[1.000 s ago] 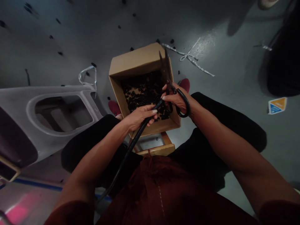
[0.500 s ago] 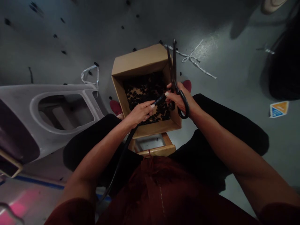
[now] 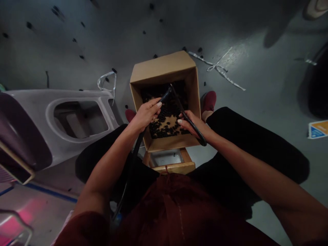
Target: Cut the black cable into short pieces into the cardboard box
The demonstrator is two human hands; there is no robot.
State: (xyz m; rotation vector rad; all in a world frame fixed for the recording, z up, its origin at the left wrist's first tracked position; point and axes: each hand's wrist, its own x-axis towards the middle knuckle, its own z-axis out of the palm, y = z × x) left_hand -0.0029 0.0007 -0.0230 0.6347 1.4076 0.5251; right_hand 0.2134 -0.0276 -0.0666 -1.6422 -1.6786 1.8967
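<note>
My left hand [image 3: 149, 114] is closed round a black ribbed hose [image 3: 166, 96], whose free end points up and to the right over the box. The rest of the hose runs down beside my left forearm. In my right hand [image 3: 191, 124] is a pair of black scissors [image 3: 188, 119], with the blades reaching to the hose's free end. Whether the blades touch the hose I cannot tell. Below both hands stands an open cardboard box [image 3: 164, 68]. Many short black cut pieces [image 3: 164, 131] lie inside it.
A wooden stool or frame [image 3: 176, 167] is under the box's near side. At left stands a grey plastic chair-like piece [image 3: 74, 136] with an oval opening. White strapping [image 3: 217, 66] and scattered black bits lie on the floor. A blue and orange card [image 3: 317, 130] lies at right.
The scissors have swung from pointing upward, away from the hose, to leaning left with their blades at its end. My right thumb and fingers have left the hose.
</note>
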